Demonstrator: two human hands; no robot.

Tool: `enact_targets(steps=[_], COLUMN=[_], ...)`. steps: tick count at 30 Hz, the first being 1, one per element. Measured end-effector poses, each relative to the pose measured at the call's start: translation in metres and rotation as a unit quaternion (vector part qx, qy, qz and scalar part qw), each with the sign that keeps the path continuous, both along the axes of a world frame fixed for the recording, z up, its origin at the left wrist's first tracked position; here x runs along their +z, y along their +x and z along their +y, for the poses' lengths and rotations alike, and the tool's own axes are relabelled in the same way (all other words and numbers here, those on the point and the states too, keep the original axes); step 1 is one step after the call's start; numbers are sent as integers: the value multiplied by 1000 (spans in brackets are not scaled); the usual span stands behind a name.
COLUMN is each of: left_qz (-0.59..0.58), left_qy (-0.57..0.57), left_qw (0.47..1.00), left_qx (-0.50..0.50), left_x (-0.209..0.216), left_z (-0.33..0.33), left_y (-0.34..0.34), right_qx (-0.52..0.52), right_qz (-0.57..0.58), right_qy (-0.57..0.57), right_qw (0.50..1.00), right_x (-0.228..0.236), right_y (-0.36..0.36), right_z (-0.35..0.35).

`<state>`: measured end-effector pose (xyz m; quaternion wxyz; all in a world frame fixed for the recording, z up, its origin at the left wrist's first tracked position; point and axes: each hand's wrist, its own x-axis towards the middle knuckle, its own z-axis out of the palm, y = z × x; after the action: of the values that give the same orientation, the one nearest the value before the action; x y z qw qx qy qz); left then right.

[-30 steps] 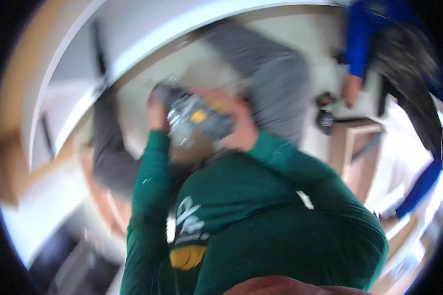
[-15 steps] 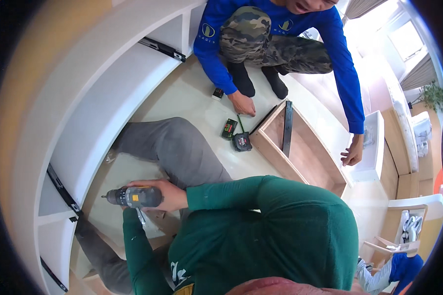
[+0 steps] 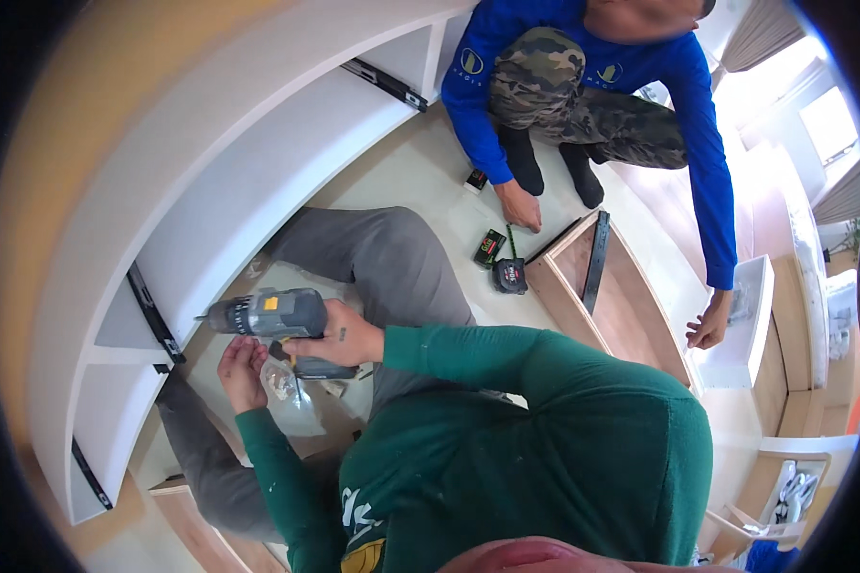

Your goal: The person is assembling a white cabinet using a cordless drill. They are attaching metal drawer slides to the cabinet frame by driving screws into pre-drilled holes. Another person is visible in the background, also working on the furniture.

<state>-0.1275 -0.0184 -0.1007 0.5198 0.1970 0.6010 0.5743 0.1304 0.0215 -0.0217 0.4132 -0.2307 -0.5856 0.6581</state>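
A grey-and-black cordless drill (image 3: 291, 312) is gripped in my right hand (image 3: 344, 336), its bit pointing left toward the white cabinet. Just below the drill's front end, my left hand (image 3: 242, 374) has its fingertips pinched together; whatever they hold is too small or hidden to name. The bit is close to a black drawer slide (image 3: 155, 310) fixed on the cabinet's inner panel, but I cannot see them touch. Between my legs lies a clear plastic bag (image 3: 291, 387) with small pieces in it.
The white cabinet (image 3: 248, 181) curves along the left, with another black slide (image 3: 387, 84) farther back. A co-worker in blue (image 3: 602, 86) squats ahead, hands low. Near them lie a tape measure (image 3: 509, 276), a small black-and-green box (image 3: 489, 247) and a wooden drawer (image 3: 631, 286).
The drill is now turned so its handle and base show. My left hand, mostly hidden behind the drill before, has come into sight below it. The whole view has shifted.
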Motion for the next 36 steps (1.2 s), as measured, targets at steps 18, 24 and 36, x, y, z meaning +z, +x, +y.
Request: enact_targets(steps=[18, 24, 36], left_qz=[-114, -111, -109], left_qy=[212, 207, 230], left_qw=[949, 949, 946], left_qx=[206, 211, 200], left_x=[83, 80, 97], left_z=[-27, -17, -13], left_y=[17, 20, 36], right_qx=[100, 105, 90], right_qz=[136, 142, 87], right_qy=[-285, -292, -274], right_qw=[943, 940, 953], right_x=[-11, -4, -5], right_y=[-14, -7, -4], right_z=[-23, -22, -17])
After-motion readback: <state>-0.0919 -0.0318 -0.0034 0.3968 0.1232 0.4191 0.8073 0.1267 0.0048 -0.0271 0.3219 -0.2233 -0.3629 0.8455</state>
